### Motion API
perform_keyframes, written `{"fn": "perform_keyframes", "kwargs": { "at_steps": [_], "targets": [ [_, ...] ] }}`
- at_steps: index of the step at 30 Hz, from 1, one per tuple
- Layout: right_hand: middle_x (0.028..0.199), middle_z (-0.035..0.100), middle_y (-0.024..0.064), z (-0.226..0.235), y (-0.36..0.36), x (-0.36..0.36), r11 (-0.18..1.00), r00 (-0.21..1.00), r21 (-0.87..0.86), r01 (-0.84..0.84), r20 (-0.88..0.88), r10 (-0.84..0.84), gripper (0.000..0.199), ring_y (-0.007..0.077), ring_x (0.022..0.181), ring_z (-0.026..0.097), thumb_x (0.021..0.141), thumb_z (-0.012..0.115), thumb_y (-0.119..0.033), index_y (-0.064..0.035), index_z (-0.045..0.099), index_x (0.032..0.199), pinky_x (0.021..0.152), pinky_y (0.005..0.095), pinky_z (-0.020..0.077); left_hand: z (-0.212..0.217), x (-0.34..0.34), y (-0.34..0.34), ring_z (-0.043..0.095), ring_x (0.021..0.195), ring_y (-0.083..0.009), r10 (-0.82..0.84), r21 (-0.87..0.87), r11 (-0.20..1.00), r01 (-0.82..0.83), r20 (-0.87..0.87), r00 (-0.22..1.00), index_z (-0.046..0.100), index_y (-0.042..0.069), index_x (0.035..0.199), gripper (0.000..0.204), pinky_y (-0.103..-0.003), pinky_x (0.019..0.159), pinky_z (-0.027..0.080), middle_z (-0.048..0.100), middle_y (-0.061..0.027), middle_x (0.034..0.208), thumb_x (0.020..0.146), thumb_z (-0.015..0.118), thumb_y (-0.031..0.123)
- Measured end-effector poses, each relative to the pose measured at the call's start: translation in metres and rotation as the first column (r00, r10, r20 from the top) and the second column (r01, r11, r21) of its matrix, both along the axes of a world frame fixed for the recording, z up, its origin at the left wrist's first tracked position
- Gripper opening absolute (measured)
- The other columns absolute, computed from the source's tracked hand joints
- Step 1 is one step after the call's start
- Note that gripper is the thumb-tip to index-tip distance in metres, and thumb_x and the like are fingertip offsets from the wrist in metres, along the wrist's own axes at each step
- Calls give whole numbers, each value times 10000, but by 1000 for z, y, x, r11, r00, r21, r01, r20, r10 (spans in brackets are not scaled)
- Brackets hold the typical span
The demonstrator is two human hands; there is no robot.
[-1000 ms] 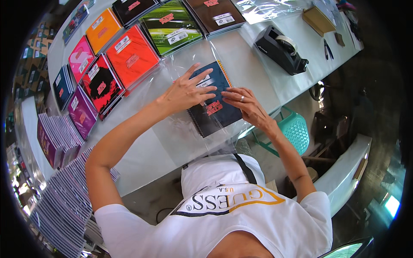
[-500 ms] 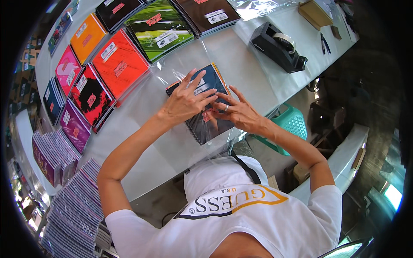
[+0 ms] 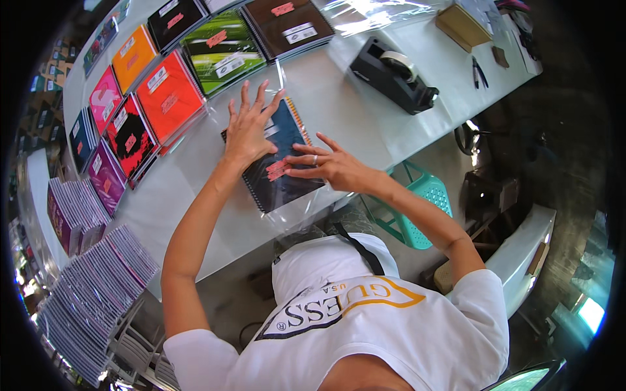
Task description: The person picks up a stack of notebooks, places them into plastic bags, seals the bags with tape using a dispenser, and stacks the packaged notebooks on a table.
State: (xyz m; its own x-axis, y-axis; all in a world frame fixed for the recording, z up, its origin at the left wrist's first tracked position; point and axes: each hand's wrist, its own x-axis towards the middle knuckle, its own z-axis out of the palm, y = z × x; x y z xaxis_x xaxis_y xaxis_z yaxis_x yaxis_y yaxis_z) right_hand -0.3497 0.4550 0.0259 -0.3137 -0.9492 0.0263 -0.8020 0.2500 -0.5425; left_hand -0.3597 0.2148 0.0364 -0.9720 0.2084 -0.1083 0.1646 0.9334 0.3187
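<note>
A dark blue spiral notebook (image 3: 290, 184) lies tilted on the table near its front edge, with shiny clear plastic film about it. Across its far left part rests my left hand (image 3: 250, 133), fingers spread wide and nothing gripped; it hides that corner and part of a white label. My right hand (image 3: 338, 167), with a ring on one finger, reaches over the notebook's right side. Its fingers are stretched out, touching or just above the cover. Orange-striped page edges show along the far right side.
Rows of colourful notebooks, among them a red one (image 3: 169, 98) and a green one (image 3: 223, 52), cover the table's far left. Stacked notebooks (image 3: 98, 300) stand at left. A black tape dispenser (image 3: 394, 75), an open box (image 3: 464, 27) and a pen (image 3: 479, 73) lie right; a green stool (image 3: 427, 195) stands below.
My left hand has moved off the notebook's middle toward its far left corner, its fingers spreading. The right hand's fingers have straightened over the cover. The whole view has shifted slightly.
</note>
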Motion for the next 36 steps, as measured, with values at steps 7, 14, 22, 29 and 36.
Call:
{"fn": "perform_keyframes", "kwargs": {
  "at_steps": [7, 14, 22, 29, 36],
  "targets": [
    [966, 669, 103, 31, 216, -181, 604, 609, -117, 788, 14, -793, 243, 223, 908, 620, 724, 762, -208, -30, 725, 885, 790, 365, 481, -3, -19, 35, 54, 1462, -366, -7, -161, 987, 17, 63, 998, 230, 334, 1504, 1297, -656, 1096, 188, 133, -33, 1595, 397, 812, -7],
    [1182, 606, 120, 28, 226, -193, 677, 236, 310, 667, 774, -587, 252, 222, 1125, 548, 744, 767, -211, 7, 702, 851, 927, 361, 456, 5, -23, 33, 23, 1466, -358, 4, -189, 982, 22, 137, 991, 205, 347, 1508, 1414, -665, 1101, 161, 106, -8, 1602, 299, 865, 24],
    [1313, 497, 80, -25, 278, -168, 662, 533, 105, 742, 506, -678, 264, 218, 1125, 514, 701, 809, -218, 1, 663, 710, 831, 341, 484, -11, -24, 2, 24, 1466, -362, -40, -10, 999, 41, 125, 991, 237, 354, 1501, 1469, -668, 1103, 136, 118, 10, 1601, 193, 872, 142],
    [615, 541, 8, 52, 162, -140, 833, 686, 210, 512, 484, -543, 331, 126, 602, 508, 740, 779, -385, -63, 710, 723, 576, 308, 396, -23, -22, -15, 15, 1460, -383, -53, 82, 996, 46, 87, 995, 213, 320, 1511, 1472, -675, 1102, 114, 135, -35, 1598, 194, 866, 233],
    [599, 621, 29, 23, -83, -66, 926, 763, 353, 136, 558, -325, 384, 128, 615, 561, 692, 783, -469, -90, 720, 692, 573, 286, 415, -22, -27, -11, 35, 1458, -387, -69, 97, 994, 59, 110, 992, 250, 317, 1500, 1338, -677, 1097, 154, 176, -56, 1584, 327, 869, 136]
  ]
}}
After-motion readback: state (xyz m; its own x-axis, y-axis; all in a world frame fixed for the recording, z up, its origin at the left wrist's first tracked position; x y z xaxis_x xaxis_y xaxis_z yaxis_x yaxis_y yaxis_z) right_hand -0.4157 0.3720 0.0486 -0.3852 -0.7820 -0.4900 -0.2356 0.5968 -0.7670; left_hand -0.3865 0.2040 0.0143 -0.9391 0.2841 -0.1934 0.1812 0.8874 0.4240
